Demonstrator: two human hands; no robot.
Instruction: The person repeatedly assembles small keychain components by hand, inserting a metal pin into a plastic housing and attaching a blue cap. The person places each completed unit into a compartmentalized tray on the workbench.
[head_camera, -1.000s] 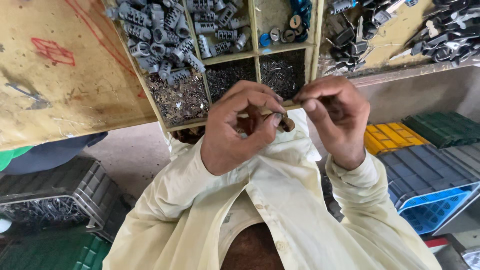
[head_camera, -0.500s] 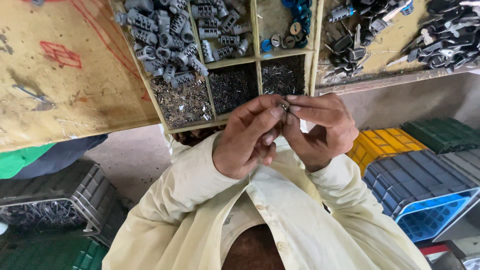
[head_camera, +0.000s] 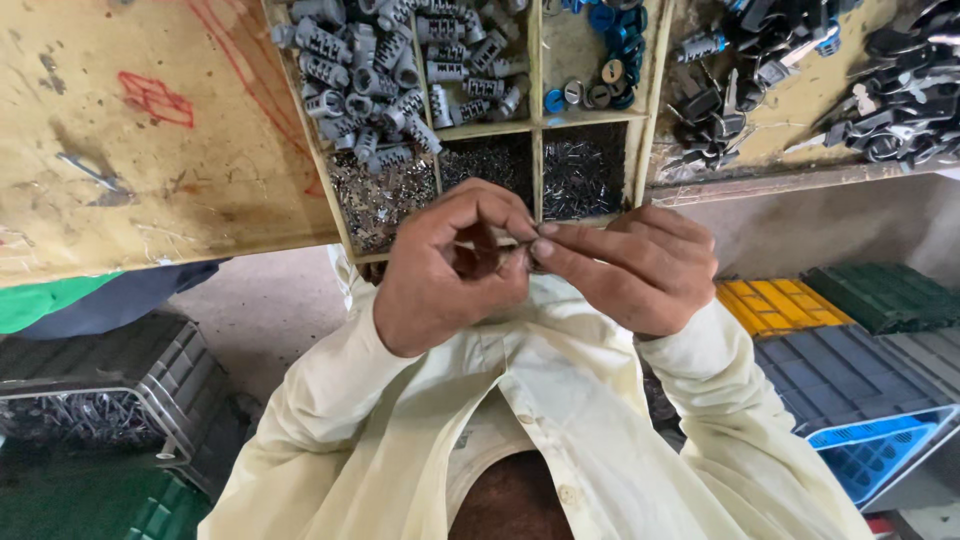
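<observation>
Just below the front edge of the divided wooden tray (head_camera: 537, 165), at chest height: pinches a small metal piece (head_camera: 528, 256) between thumb and forefinger of the left hand (head_camera: 445, 270), with the other fingers curled into the palm. Meets it from the other side with the right hand (head_camera: 635, 265), forefinger and thumb pressed to the same piece, remaining fingers folded loosely behind. Hides most of the piece that way; shows only a dark sliver, so cannot tell its exact shape.

As for progress, judged from the lie of things: piece already out of the tray and up between both sets of fingertips, being worked; not set down anywhere. Cannot tell how much of the fingerwork is done. Leaves plenty in stock.

Materials: ribbed grey metal lock cylinders (head_camera: 375, 70), stubby and heaped; fine glinting metal pins (head_camera: 380, 195), loose and prickly-looking, with darker heaps in the two neighbouring compartments; round blue caps (head_camera: 600, 20) beside small metal discs. Scuffed yellowish worktop (head_camera: 150, 190), stained and marked in red. Black-headed keys (head_camera: 800, 60) scattered to the right. Below, ribbed plastic crates: yellow crate (head_camera: 775, 300), green crate (head_camera: 870, 295), blue crate (head_camera: 870, 460), dark grey crate (head_camera: 90, 360). Soft, creased cream shirt (head_camera: 560, 420).
</observation>
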